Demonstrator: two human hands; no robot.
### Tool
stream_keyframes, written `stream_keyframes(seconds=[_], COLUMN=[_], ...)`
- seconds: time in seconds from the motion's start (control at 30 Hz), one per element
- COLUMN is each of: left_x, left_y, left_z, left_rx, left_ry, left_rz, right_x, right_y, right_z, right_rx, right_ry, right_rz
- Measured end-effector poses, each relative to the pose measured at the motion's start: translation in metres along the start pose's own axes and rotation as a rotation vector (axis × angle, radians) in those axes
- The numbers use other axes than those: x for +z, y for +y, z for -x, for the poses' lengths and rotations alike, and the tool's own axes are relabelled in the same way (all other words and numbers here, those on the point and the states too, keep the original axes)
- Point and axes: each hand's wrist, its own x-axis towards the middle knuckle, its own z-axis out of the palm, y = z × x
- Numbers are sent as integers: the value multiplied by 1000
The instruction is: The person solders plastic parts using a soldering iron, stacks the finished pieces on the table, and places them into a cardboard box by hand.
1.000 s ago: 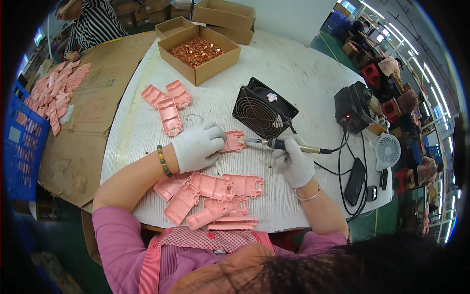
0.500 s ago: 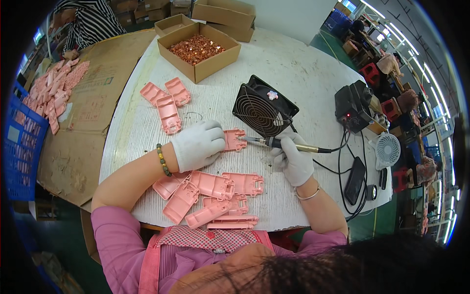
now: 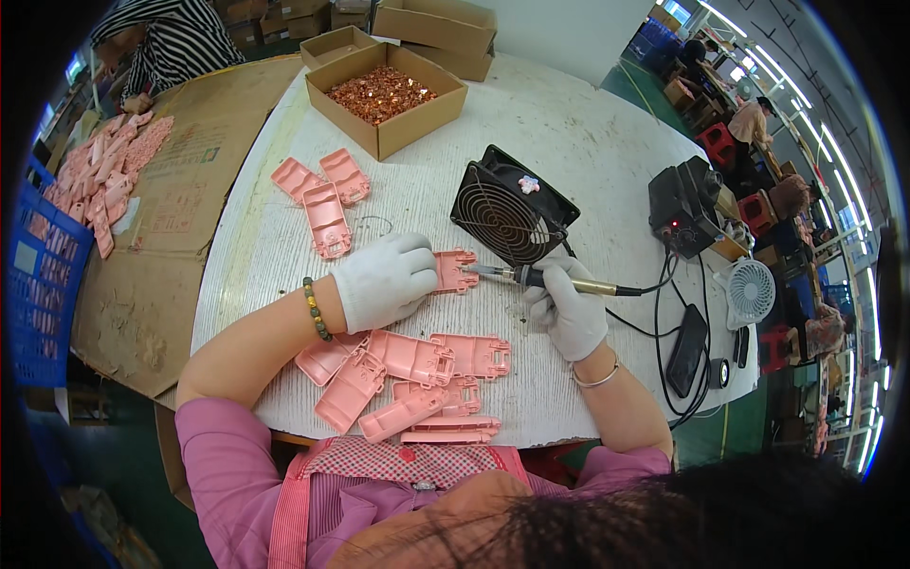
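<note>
Pink case part (image 3: pixel 457 272): one, moulded plastic, flat on the bench (image 3: pixel 607 152), between the two hands; position much as a second ago.
Soldering iron (image 3: pixel 533 277): one, pointing left; tip now over the clasp end of the pink case part, where a second ago it stood at that end's outer edge; little change since half a second ago. Contact of tip and plastic too small to tell.
Left hand (image 3: pixel 387 283): white glove; fingers together over the left end of the pink case part, hiding it; whether clamped or only pressing, cannot tell.
Right hand (image 3: pixel 572 313): white glove; fingers clamped round the handle of the soldering iron, just right of the pink case part and apart from it.
Near pile (image 3: pixel 412 358): several similar pink parts, overlapping, at the wearer's edge.
Far group (image 3: pixel 327 220): three similar pink parts, beyond the left hand.
Black fan (image 3: pixel 507 211): one, upright, behind the soldering iron.
Carton (image 3: pixel 417 130): one, open, holding copper-coloured pieces (image 3: pixel 381 95).
Black control unit (image 3: pixel 682 209): one, red light lit, cords trailing.
Phone (image 3: pixel 686 351): one, black, among the cords.
Co-worker in striped top (image 3: pixel 190 43): far left, leaning lower than a second ago.
</note>
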Motion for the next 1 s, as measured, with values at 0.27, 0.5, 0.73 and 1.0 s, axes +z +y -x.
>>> stream_keyframes(seconds=[0.27,0.5,0.73,1.0], left_x=[-4,-4,-5,-6], left_y=[1,2,2,0], left_z=[1,1,0,1], left_rx=[-14,-10,4,11], left_ry=[-44,-57,-42,-45], left_rz=[13,-5,-19,146], right_x=[-2,0,2,-5], right_y=[2,0,-2,7], right_z=[-1,1,2,-6], right_rx=[9,7,21,-131], right_ry=[-23,-23,-11,-30], right_rz=[-84,-8,-3,-29])
